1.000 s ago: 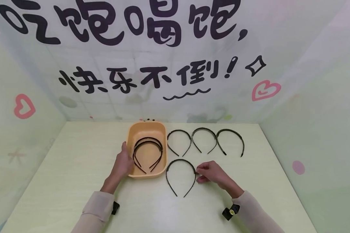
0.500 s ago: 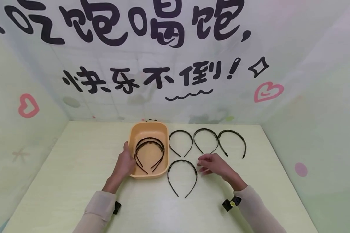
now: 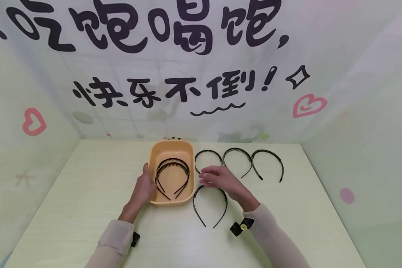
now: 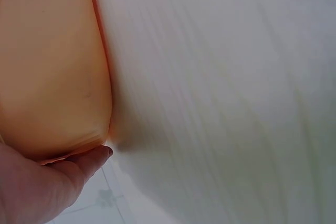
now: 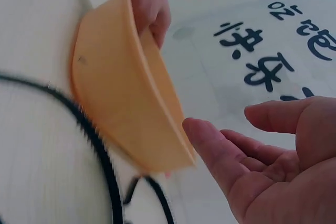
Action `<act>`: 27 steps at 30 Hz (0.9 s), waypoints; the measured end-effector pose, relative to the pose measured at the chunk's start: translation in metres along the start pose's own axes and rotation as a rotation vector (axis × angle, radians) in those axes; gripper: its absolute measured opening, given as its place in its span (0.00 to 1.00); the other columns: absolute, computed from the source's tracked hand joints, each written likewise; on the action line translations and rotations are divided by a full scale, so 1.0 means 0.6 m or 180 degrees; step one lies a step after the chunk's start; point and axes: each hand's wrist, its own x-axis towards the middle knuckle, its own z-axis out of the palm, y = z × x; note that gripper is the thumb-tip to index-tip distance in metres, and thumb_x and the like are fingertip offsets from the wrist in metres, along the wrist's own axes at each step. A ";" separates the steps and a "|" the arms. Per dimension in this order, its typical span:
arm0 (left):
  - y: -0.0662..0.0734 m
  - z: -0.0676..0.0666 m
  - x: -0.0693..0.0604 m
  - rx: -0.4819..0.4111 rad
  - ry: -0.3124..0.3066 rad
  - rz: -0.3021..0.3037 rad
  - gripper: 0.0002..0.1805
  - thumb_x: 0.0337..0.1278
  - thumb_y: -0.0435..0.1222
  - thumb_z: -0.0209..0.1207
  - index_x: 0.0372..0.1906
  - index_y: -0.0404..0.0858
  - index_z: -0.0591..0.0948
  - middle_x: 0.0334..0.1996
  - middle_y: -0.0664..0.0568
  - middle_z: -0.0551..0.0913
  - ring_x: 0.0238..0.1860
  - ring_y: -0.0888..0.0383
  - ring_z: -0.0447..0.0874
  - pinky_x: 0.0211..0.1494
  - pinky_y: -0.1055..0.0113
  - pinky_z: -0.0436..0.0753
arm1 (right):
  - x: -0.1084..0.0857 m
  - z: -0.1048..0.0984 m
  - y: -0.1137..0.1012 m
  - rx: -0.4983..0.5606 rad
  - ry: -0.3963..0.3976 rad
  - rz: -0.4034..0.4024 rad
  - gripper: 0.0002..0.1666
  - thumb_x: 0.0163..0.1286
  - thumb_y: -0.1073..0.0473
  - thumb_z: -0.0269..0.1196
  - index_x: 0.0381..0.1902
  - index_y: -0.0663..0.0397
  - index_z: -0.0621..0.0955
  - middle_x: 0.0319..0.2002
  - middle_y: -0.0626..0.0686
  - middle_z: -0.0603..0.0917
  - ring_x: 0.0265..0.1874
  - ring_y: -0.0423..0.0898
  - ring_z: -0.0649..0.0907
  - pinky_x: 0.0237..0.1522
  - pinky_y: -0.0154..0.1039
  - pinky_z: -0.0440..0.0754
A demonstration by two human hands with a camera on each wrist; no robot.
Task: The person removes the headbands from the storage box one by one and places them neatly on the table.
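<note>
In the head view, my left hand (image 3: 144,186) grips the left rim of an orange plastic bin (image 3: 171,147). In the bin lie two black toothed headbands (image 3: 172,165), overlapping. My right hand (image 3: 222,180), holding nothing, hovers just right of the bin with thumb and fingers apart. Below it on the table lies one black headband (image 3: 226,203), its top partly hidden by the hand. Behind is a row of three headbands: a left one (image 3: 208,150) partly covered by the hand, a middle one (image 3: 237,149) and a right one (image 3: 271,152). The bin's wall (image 5: 110,77) shows in the right wrist view.
The pale table (image 3: 87,178) is enclosed by walls on the left, back and right. Large black lettering (image 3: 181,89) marks the back wall (image 3: 147,124), close behind the bin.
My right hand has moved away from beside the front headband, first up, then left toward the bin. The left hand stays on the bin, and the headbands keep their places.
</note>
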 end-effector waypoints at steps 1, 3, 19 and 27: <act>-0.001 0.000 0.000 0.0000 0.0002 0.0004 0.42 0.57 0.21 0.42 0.76 0.23 0.39 0.39 0.23 0.80 0.25 0.50 0.76 0.25 0.63 0.72 | 0.006 0.007 -0.004 0.0094 -0.0047 -0.0009 0.23 0.75 0.62 0.56 0.62 0.73 0.74 0.57 0.70 0.79 0.52 0.54 0.85 0.55 0.45 0.81; -0.002 0.001 0.000 -0.0005 0.0013 0.0011 0.42 0.56 0.21 0.42 0.76 0.23 0.39 0.38 0.24 0.80 0.25 0.50 0.75 0.25 0.63 0.72 | 0.019 0.018 -0.009 0.0293 -0.0142 0.0018 0.24 0.75 0.63 0.55 0.63 0.74 0.72 0.59 0.71 0.78 0.55 0.56 0.83 0.55 0.45 0.81; -0.003 0.005 0.003 0.0020 0.0048 0.0008 0.43 0.55 0.20 0.43 0.76 0.23 0.40 0.42 0.21 0.80 0.28 0.47 0.78 0.27 0.62 0.75 | 0.079 0.107 -0.035 0.0539 -0.0031 0.0586 0.48 0.72 0.52 0.61 0.78 0.66 0.50 0.78 0.63 0.50 0.77 0.58 0.51 0.75 0.55 0.52; 0.000 0.003 0.002 0.0084 0.0074 0.0034 0.42 0.56 0.21 0.44 0.75 0.22 0.40 0.50 0.18 0.77 0.36 0.42 0.82 0.34 0.57 0.79 | 0.103 0.131 -0.027 0.0727 -0.0001 0.0807 0.36 0.69 0.53 0.61 0.67 0.68 0.67 0.78 0.60 0.51 0.77 0.57 0.48 0.75 0.59 0.45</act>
